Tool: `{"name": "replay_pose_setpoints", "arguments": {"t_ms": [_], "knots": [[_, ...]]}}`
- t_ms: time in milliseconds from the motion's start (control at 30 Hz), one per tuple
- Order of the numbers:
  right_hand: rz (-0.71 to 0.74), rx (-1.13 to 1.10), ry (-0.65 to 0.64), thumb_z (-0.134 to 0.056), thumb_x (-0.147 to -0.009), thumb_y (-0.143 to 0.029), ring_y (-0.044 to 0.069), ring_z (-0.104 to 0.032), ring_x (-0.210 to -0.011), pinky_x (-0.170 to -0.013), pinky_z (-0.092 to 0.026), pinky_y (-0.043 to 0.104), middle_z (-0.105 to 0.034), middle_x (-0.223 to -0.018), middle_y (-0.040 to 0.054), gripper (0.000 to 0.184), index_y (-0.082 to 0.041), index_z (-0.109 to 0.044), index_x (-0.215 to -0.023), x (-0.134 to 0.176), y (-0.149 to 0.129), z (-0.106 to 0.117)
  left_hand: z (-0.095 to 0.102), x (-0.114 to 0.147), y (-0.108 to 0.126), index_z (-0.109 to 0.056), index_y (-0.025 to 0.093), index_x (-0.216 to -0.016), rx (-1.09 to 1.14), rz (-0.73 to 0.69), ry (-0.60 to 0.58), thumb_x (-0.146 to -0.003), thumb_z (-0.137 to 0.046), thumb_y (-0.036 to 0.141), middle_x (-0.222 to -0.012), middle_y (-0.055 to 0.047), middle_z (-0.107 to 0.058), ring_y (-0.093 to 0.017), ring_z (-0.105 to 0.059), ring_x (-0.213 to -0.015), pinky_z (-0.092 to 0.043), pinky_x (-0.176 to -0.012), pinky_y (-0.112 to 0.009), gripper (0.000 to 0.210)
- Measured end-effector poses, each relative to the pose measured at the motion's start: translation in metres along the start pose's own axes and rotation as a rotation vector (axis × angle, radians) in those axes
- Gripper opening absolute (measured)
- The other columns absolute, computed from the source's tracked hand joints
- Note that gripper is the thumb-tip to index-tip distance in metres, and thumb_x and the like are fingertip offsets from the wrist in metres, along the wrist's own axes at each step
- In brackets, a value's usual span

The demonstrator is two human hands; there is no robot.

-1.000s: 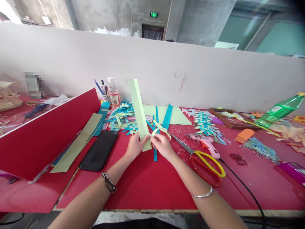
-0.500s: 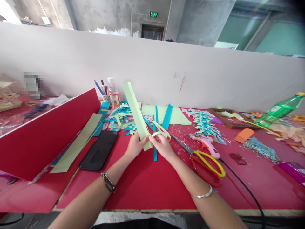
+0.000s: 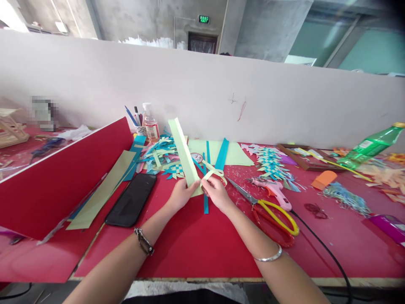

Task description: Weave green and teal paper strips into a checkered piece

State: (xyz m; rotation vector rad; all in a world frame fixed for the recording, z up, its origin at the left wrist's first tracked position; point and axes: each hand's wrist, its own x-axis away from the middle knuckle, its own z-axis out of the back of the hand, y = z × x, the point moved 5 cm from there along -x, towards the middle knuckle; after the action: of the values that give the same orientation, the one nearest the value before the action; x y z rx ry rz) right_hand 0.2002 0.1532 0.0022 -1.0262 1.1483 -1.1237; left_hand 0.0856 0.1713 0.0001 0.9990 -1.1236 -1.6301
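Observation:
A long pale-green paper strip [image 3: 182,147] with a lengthwise fold rises from my left hand [image 3: 182,193], whose thumb and fingers pinch its lower end. My right hand [image 3: 217,193] is closed beside it, fingertips almost touching the left thumb. Between those right fingers is a narrow pale-green paper strip [image 3: 218,172] that curls in a loop above the knuckles. Just under the hands lies a thin blue paper strip [image 3: 206,204] on the red table. Large scissors [image 3: 253,199] with a red and a yellow handle rest to the right of my right hand.
A black phone [image 3: 131,200] lies left of my hands, near a red board [image 3: 69,173]. Woven paper pieces [image 3: 270,162], a pink glue gun [image 3: 275,191] with its cable and a green bottle [image 3: 370,145] are at right. A clear bottle [image 3: 151,124] stands behind.
The wide pale-green strip has dropped slightly and its top has shifted right. The narrow strip's loop has changed shape, now crossing itself. Both hands stay close together.

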Motion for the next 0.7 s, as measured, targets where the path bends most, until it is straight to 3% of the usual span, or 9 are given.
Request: {"name": "replay_pose_setpoints", "arguments": {"t_ms": [200,433,700], "knots": [[-0.023,-0.033,0.030,-0.046,-0.073,-0.049,0.008,-0.033,-0.043,-0.043,-0.025,0.023,-0.036,-0.048,-0.0062,0.032,-0.020,-0.039,-0.060,-0.0017,0.0026,0.0023,0.0068,0.0001,0.0013,-0.060,0.010,-0.076,-0.046,-0.018,0.093,-0.074,-0.047,0.041,-0.072,-0.005,-0.065,-0.018,-0.059,-0.065,-0.042,-0.052,-0.023,0.034],[0.055,0.087,0.027,-0.050,-0.072,-0.043,0.010,-0.039,-0.051,-0.049,-0.030,0.024,-0.041,-0.054,-0.0043,0.026,-0.020,-0.044,-0.061,0.0000,-0.0003,-0.0001,0.0061,0.0014,0.0060,-0.060,0.012,-0.080,-0.097,-0.082,0.091,-0.072,-0.052,0.034,-0.079,-0.005,-0.067,-0.020,-0.061,-0.074,-0.044,-0.060,-0.025,0.025],[0.046,0.058,0.003,-0.046,-0.074,-0.036,0.008,-0.034,-0.046,-0.044,-0.025,0.022,-0.034,-0.047,-0.0066,0.026,-0.020,-0.036,-0.056,-0.0006,-0.0021,0.0002,0.0050,-0.0003,0.0041,-0.058,0.012,-0.080,-0.012,-0.063,0.095,-0.070,-0.053,0.039,-0.074,-0.005,-0.065,-0.018,-0.059,-0.069,-0.043,-0.059,-0.025,0.029]]}}
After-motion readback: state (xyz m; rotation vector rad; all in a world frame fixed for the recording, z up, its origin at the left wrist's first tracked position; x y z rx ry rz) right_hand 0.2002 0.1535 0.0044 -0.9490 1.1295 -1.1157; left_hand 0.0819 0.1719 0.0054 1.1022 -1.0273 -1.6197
